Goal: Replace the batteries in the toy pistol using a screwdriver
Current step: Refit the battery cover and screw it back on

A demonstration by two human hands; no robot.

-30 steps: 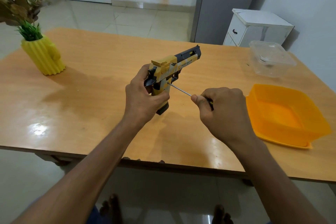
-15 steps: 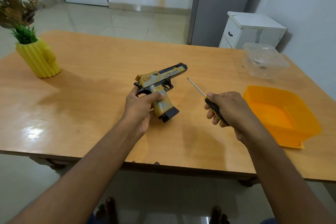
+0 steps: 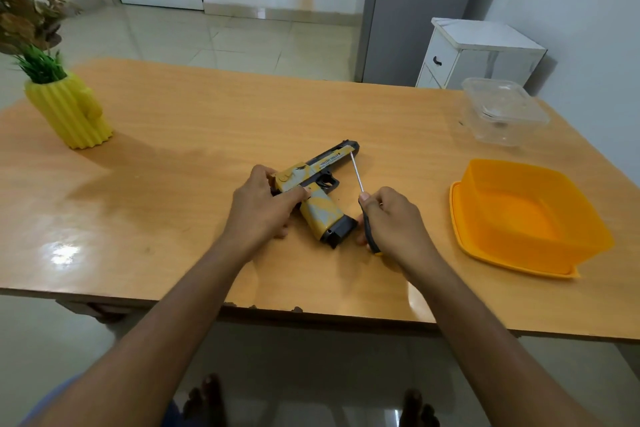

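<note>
Lying now on its side on the wooden table [image 3: 173, 135], toy pistol [image 3: 313, 184] — a second ago held upright off the surface with the screwdriver tip at the grip, half a second ago tilted low, now down flat. Barrel pointing away and to the right, grip angled back toward the near edge, dark magazine base [image 3: 341, 231] at the near end. Left hand [image 3: 263, 208] holding the rear of the slide and top of the grip, thumb laid across the frame, fingers curled round the back; steadying rather than lifting. Right hand [image 3: 391, 222] closed round the black handle of the screwdriver [image 3: 356, 174], thumb up at the collar; shaft lifted clear of the grip and running up and left, tip close to the muzzle end, contact not clear. Read as: driving at the grip side broken off, tool pulled back, toy set down for a stable base. Whether the screw came out — cannot tell; no loose screw or opened cover visible, no batteries in sight. Judged still early: cover apparently closed, battery swap not begun. Likely next need: tip re-seated on the screw with the toy pinned flat, or the cover prised off if the screw is free. Further out, right: orange plastic tub [image 3: 526, 218], near the right hand, apparently holding nothing. Beyond it, clear lidded container [image 3: 502, 111] at the far right corner; contents unreadable. Far left: yellow ribbed vase [image 3: 69, 114] with artificial greenery, well apart from the work.
</note>
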